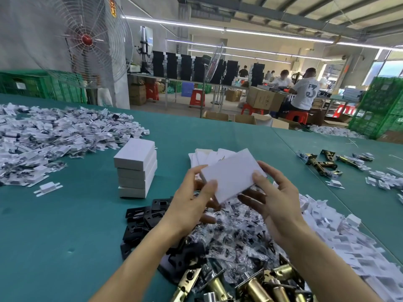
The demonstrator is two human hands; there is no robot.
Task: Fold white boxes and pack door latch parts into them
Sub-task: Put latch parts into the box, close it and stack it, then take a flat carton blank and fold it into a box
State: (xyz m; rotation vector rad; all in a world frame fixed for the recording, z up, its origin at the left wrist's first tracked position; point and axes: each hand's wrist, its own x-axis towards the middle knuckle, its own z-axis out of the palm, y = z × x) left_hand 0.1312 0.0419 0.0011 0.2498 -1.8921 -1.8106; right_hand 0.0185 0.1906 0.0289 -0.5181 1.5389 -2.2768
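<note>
My left hand (192, 205) and right hand (277, 199) both grip a folded white box (231, 175), thumbs on its top face and fingers curled underneath. The box is plain, flat and tilted, held in the air above bagged screws (235, 234) and black plates (141, 216) on the green table (65, 214). Both forearms reach forward, palms turned toward each other. A stack of folded boxes (136, 168) stands to the left.
</note>
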